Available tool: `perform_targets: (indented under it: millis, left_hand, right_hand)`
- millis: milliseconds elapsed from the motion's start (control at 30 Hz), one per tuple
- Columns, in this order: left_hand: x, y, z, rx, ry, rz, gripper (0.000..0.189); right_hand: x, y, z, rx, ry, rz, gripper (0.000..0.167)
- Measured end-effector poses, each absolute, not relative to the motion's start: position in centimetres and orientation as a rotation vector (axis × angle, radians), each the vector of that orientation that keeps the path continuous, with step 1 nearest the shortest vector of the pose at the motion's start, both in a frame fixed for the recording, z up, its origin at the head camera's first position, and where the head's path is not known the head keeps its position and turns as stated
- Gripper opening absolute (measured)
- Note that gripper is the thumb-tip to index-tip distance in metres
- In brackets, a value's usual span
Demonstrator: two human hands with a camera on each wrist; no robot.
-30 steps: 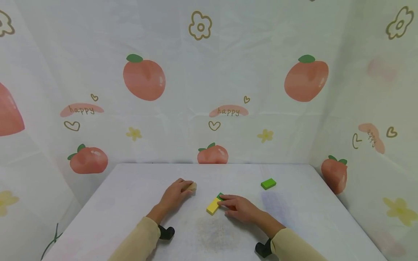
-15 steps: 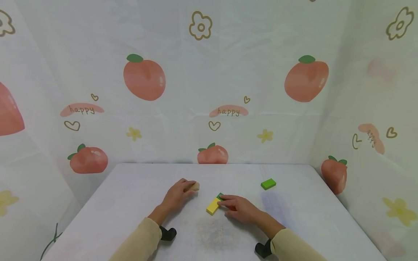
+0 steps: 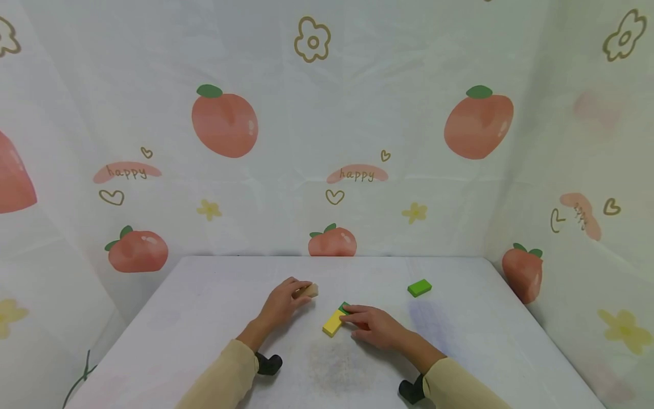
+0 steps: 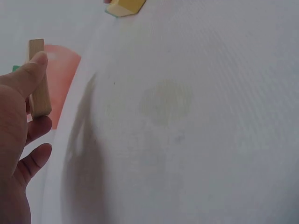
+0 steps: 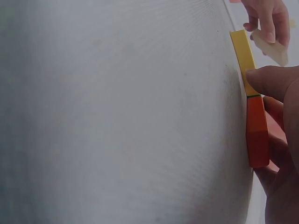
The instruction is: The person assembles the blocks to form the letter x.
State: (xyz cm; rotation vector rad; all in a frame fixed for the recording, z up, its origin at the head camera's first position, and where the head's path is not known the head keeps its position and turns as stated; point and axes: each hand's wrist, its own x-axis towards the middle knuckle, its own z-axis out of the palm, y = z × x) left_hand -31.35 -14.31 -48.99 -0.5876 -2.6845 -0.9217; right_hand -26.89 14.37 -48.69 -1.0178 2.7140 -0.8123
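Observation:
Thumb and fingers of my left hand (image 3: 278,304) pinch a plain wooden block (image 4: 41,93), held to the left of the coloured blocks. In the head view, my right hand (image 3: 375,326) has its fingertips on a yellow block (image 3: 333,323) and a green piece (image 3: 344,307) at its far end. The right wrist view shows the thumb against the yellow block and other fingers behind an orange-red block (image 5: 257,133), lined up end to end with it. My hand hides that orange-red block in the head view.
A bright green block (image 3: 420,288) lies alone at the back right of the white table (image 3: 204,341). Patterned cloth (image 3: 286,125) stands behind the table and at both sides.
My left hand has moved a little to the right with the wooden block, closer to the coloured blocks. My right hand and the blocks under it have stayed put.

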Motion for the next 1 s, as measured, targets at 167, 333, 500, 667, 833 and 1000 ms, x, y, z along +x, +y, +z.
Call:
perform_targets:
  millis: [167, 333, 500, 667, 833, 1000]
  left_hand:
    - [-31.7, -13.9, -49.1, -0.585, -2.677, -0.965, 0.04]
    - [-31.7, -13.5, -49.2, -0.61, -2.667, -0.981, 0.039]
    - [-31.6, -13.2, -49.5, -0.639, -2.642, -1.002, 0.039]
    - [-31.5, -12.9, -49.7, -0.679, -2.589, -1.027, 0.037]
    - [-31.2, -12.6, -49.8, -0.689, -2.57, -1.051, 0.035]
    - [-31.0, -12.4, -49.8, -0.696, -2.595, -1.077, 0.035]
  right_hand:
    - [-26.9, 14.3, -48.8, -1.009, 2.712, -0.817, 0.042]
    - [-27.1, 14.3, -49.0, -0.989, 2.719, -0.809, 0.042]
    - [-27.1, 14.4, -49.0, -0.987, 2.719, -0.811, 0.042]
    - [-27.1, 14.4, -49.0, -1.001, 2.711, -0.82, 0.042]
    - [-27.2, 14.5, -48.9, -1.012, 2.711, -0.812, 0.042]
    - [-27.2, 14.5, -48.9, -1.028, 2.712, -0.816, 0.042]
